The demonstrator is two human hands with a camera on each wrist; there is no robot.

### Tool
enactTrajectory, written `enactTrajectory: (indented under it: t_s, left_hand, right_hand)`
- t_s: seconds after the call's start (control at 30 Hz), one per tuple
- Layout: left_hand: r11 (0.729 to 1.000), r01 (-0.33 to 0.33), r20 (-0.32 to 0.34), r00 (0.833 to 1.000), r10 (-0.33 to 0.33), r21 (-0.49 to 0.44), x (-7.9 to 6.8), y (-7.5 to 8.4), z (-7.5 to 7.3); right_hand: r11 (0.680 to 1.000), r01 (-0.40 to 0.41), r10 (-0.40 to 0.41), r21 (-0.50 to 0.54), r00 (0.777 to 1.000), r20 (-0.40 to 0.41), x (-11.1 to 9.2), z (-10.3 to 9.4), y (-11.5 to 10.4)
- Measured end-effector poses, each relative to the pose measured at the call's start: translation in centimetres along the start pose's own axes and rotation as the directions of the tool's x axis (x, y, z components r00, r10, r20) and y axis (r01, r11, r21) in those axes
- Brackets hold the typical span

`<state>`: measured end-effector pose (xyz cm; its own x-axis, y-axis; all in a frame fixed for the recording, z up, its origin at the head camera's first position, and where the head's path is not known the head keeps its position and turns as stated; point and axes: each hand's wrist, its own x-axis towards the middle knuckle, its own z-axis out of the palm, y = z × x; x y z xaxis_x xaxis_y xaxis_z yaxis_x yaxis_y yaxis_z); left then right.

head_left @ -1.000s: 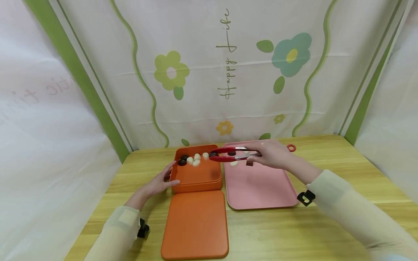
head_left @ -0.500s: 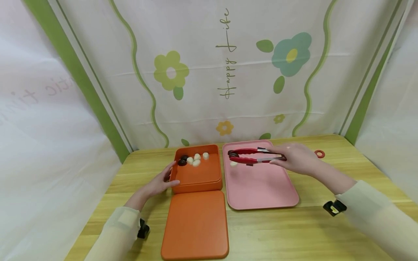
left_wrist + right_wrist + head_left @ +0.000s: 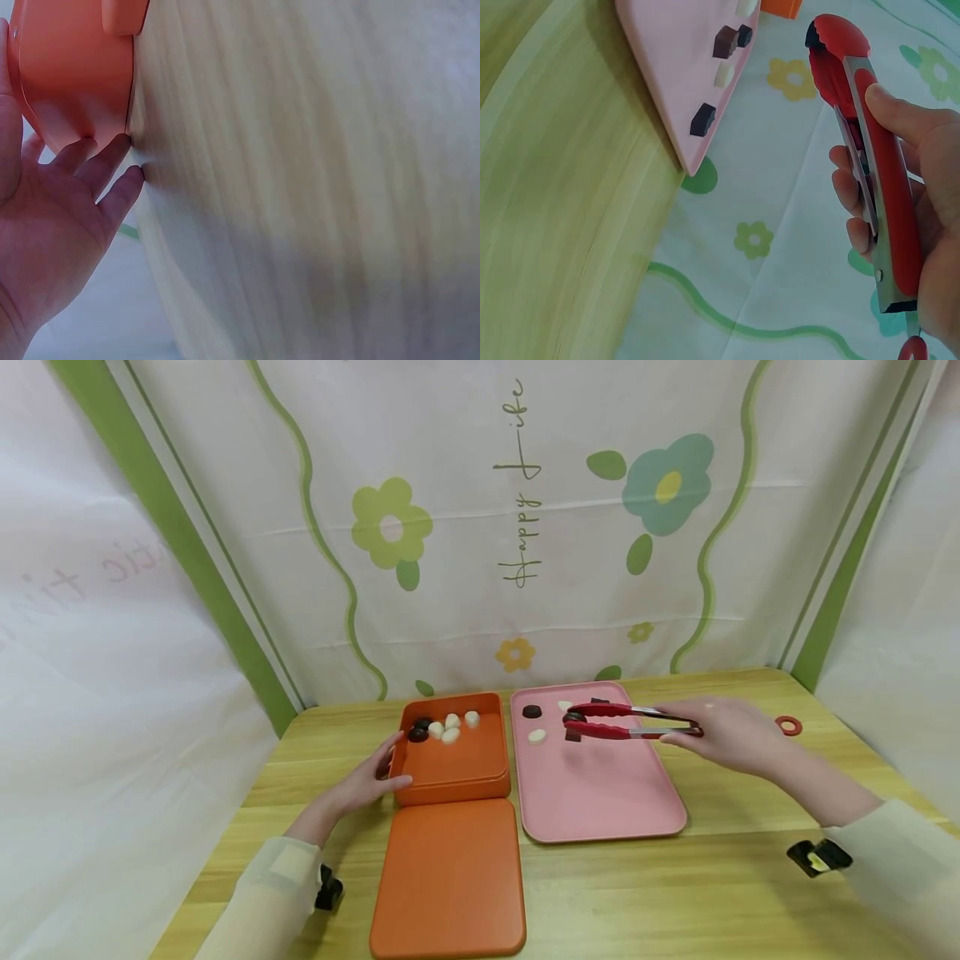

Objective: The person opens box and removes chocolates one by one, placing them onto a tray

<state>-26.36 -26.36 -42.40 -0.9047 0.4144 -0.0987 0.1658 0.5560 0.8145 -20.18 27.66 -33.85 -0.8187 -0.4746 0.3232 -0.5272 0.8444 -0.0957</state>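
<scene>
My right hand (image 3: 723, 735) grips red-and-metal tongs (image 3: 611, 710) over the pink tray (image 3: 600, 802). Between the tong tips sits a dark round chocolate (image 3: 575, 717). In the right wrist view, the thumb presses along one arm of the tongs (image 3: 889, 195) and the fingers curl round the other side. My left hand (image 3: 363, 785) rests at the left side of the orange box (image 3: 457, 789), thumb at the front rim; in the left wrist view its spread fingers (image 3: 105, 165) touch the box wall (image 3: 75, 67). Several white chocolates (image 3: 451, 737) and dark ones (image 3: 417, 735) lie inside the box.
Dark and white chocolates lie on the tray, among them a round dark one (image 3: 532, 712), a white one (image 3: 537, 737) and a square dark one (image 3: 573, 736). An orange lid (image 3: 450, 877) lies flat before the box. A printed curtain (image 3: 465, 610) hangs behind the wooden table (image 3: 637, 902).
My right hand has drawn the tongs, with the dark chocolate in their tips, from the box's right edge rightward across the tray. My left hand has stayed at the box.
</scene>
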Motion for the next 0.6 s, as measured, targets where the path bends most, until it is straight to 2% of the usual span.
enactTrajectory:
  t_s: [0.3, 0.6]
  left_hand:
    - [1.0, 0.002, -0.004, 1.0, -0.002, 0.006, -0.1, 0.3, 0.0]
    - [1.0, 0.007, -0.004, 1.0, -0.007, 0.01, 0.0, 0.1, 0.0]
  right_hand:
    - [0.998, -0.048, 0.049, -0.027, 0.998, 0.036, -1.2, -0.2, 2.0]
    - [0.995, -0.079, 0.081, -0.056, 0.996, 0.039, -1.5, 1.0, 4.2]
